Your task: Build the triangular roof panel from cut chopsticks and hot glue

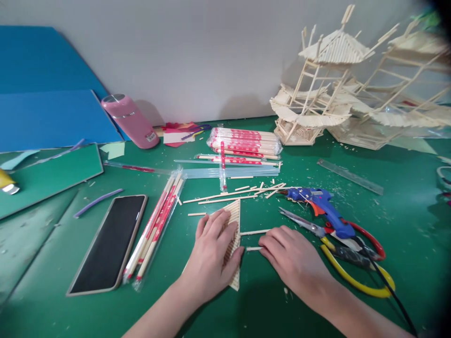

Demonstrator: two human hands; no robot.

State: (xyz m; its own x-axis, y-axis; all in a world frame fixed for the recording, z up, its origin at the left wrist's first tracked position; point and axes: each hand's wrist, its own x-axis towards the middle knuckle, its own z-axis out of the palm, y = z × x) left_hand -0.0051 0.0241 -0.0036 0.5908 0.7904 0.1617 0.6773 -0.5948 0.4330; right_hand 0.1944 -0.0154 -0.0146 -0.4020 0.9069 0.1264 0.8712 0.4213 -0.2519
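A triangular panel of thin wooden sticks (235, 211), set side by side, lies on the green table. My left hand (213, 256) holds it down, fingers bent over its ridged face and thumb at its straight right edge. Just right of that edge, my right hand (294, 258) is closed, palm down, with a short wooden stick (254, 249) at its fingertips. A second thin stick (253, 232) runs from the panel's edge to under the same hand's fingers; its right end is hidden. Loose sticks (227, 199) lie just behind the panel.
At right are a blue glue gun (317, 199), scissors (303, 221) and yellow-handled pliers (347, 274). A phone (109, 244) and wrapped chopsticks (157, 227) lie left. Behind stand chopstick packs (244, 142), a pink flask (132, 122) and a stick-built tower (317, 94). A clear ruler (348, 176) lies back right.
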